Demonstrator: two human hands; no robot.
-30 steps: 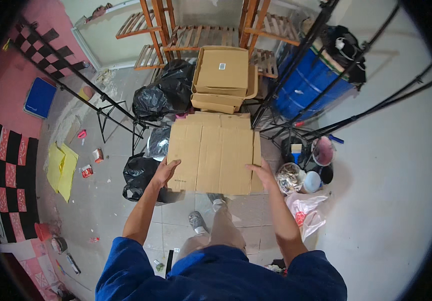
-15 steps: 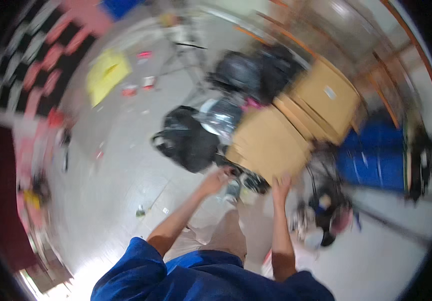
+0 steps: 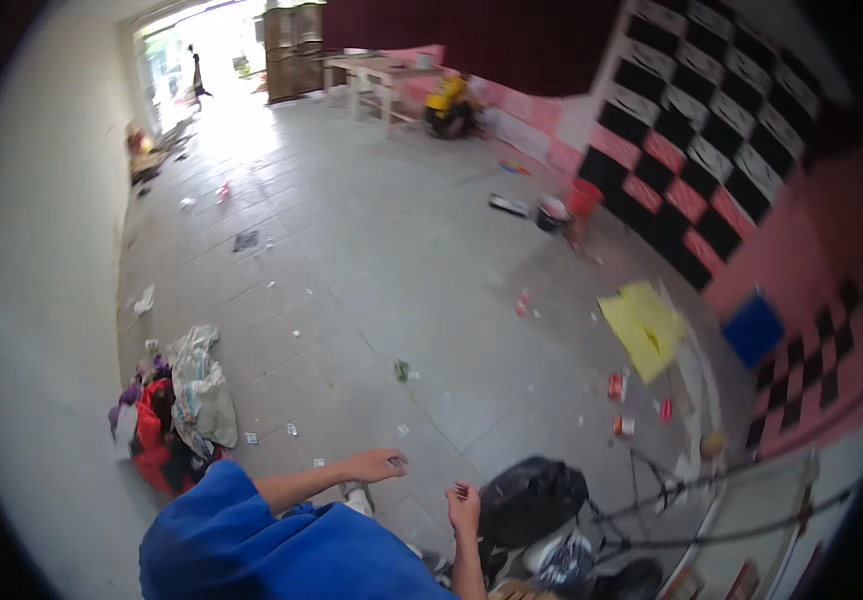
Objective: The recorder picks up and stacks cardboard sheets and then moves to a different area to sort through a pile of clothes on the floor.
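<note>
My left hand (image 3: 376,464) reaches out over the grey floor, its fingers loosely bent and apart, with nothing seen in it. My right hand (image 3: 463,506) is raised beside a filled black plastic bag (image 3: 533,500). Its fingers curl a little and hold nothing I can see; whether it touches the bag is hard to tell. Beyond that bag lies a clear plastic bag (image 3: 566,562) with things in it. A bit of brown cardboard (image 3: 521,590) shows at the lower edge.
To the left, a heap of red cloth (image 3: 154,430) and a whitish sack (image 3: 201,390) lies by the wall. A yellow sheet (image 3: 641,328), a red bucket (image 3: 583,197) and small litter are on the floor. A thin black stand (image 3: 666,490) is at right. Far off, someone (image 3: 197,76) walks by the bright doorway.
My view has swung left, towards the doorway. My right hand has come off the large cardboard, which has mostly left the view. My left hand has moved away from the black bag.
</note>
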